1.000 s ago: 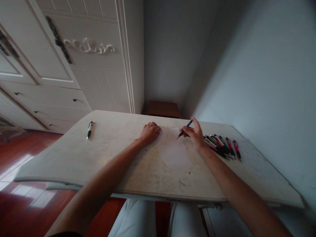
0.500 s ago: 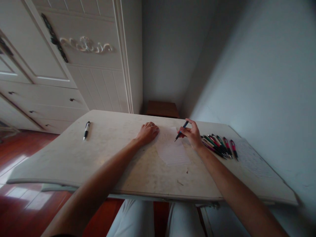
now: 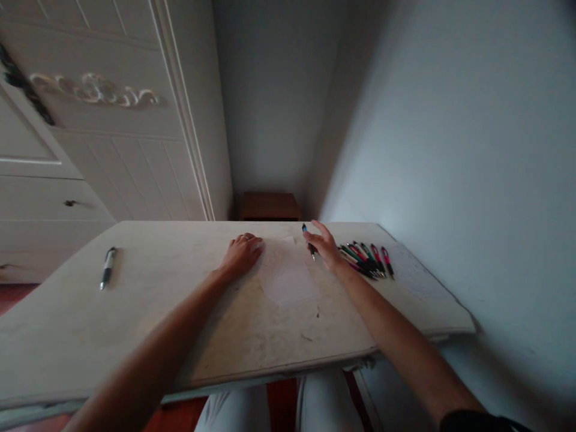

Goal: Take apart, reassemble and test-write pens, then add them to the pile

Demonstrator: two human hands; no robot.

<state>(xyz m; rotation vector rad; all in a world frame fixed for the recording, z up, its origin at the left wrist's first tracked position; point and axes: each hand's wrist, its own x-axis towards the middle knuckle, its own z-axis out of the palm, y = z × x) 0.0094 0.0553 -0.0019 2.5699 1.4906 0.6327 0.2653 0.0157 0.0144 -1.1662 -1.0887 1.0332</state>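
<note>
On a pale tabletop (image 3: 162, 264), resting left hand (image 3: 243, 253) with flattened, empty fingers by paper (image 3: 288, 282). Pinching dark pen (image 3: 312, 251) in partly closed right hand (image 3: 324, 246), near pen pile (image 3: 365, 261).

You have a dim, cool picture. The light seems to come from the left, as your left forearm (image 3: 175, 327) throws a soft shadow rightward on the table (image 3: 166, 252). A slanting shadow darkens the wall (image 3: 450, 156); the carved ornament (image 3: 95, 90) is blurred, the paper (image 3: 288, 279) washed out.
</note>
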